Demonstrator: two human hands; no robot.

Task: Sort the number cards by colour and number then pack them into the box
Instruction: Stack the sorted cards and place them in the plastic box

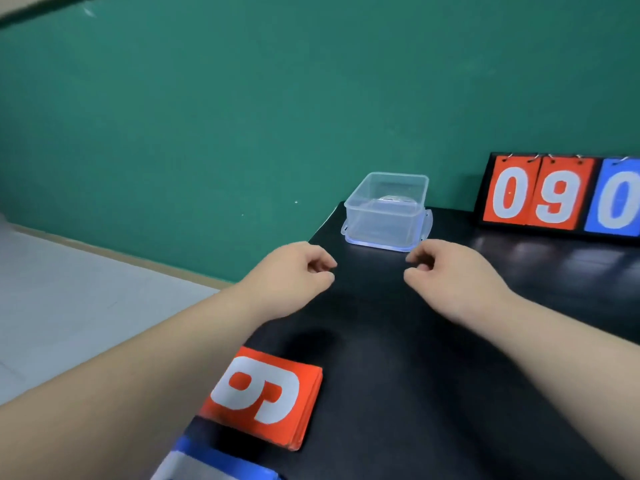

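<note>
A clear plastic box (386, 216) stands on its lid at the far left corner of the black table (433, 375); I see no cards in it. A stack of red number cards (266, 396), top card showing 9, lies near the table's left edge. The corner of a blue card (207, 460) shows at the bottom edge. My left hand (294, 275) and my right hand (453, 275) hover over the table just in front of the box, fingers loosely curled, each holding nothing.
A flip scoreboard (557, 195) stands at the back right, showing red 0, red 9 and blue 0. A green wall (242, 116) rises behind the table. The table's left edge drops to a pale floor (69, 306).
</note>
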